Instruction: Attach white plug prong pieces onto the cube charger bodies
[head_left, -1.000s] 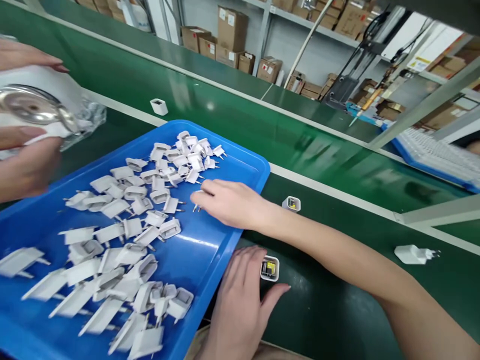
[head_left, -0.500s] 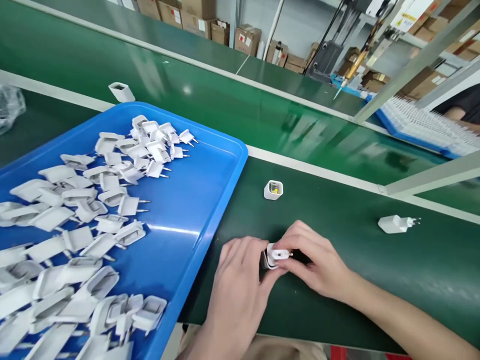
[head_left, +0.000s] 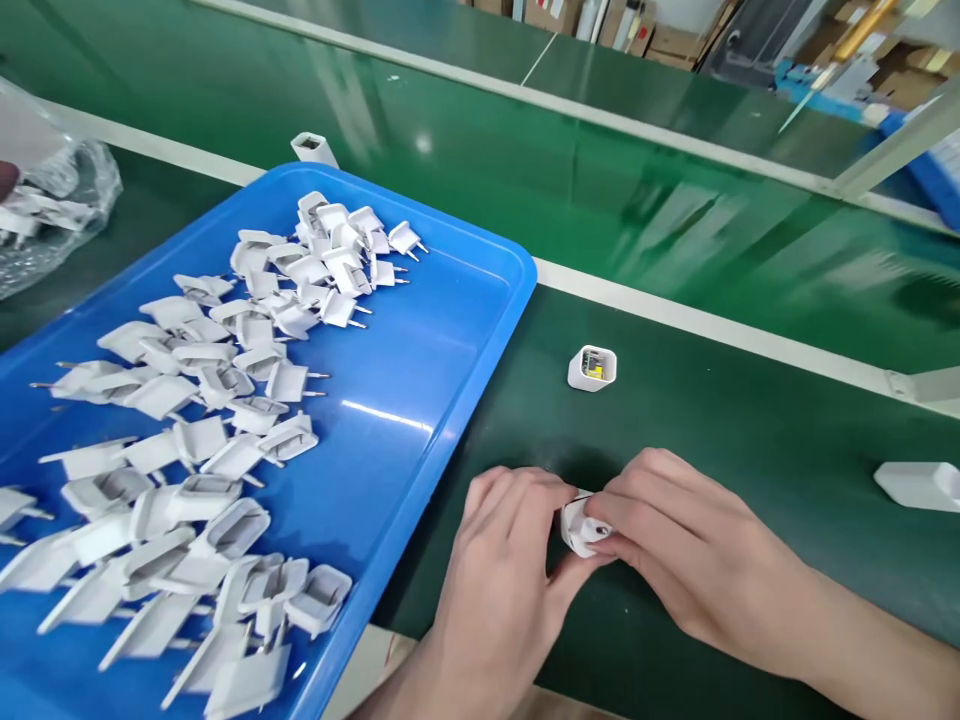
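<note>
A white plug charger [head_left: 576,528] is held between both hands just above the green bench. My left hand [head_left: 504,560] is closed around its housing, thumb below and fingers above. At the prong end, my right hand [head_left: 686,545] pinches the white plug cap [head_left: 597,530], its fingertips hiding most of the prongs. A thin dark line shows between cap and housing near the top. Beyond the hands stands an open white charger housing [head_left: 591,370] with a yellow part and circuitry visible inside. To the left, a blue tray [head_left: 480,370] carries many loose white plug caps [head_left: 292,440] with metal pins.
Another white charger [head_left: 919,486] lies at the right edge. Behind the tray is an upright white housing [head_left: 313,150]. A clear plastic bag [head_left: 94,190] with white parts sits at far left, a bit of a finger beside it. A pale rail [head_left: 712,320] borders the green bench [head_left: 750,400].
The view has shifted, so the bench items sit elsewhere in the picture. My right fingers now cover more of the plug cap. More of the plastic bag shows at the left.
</note>
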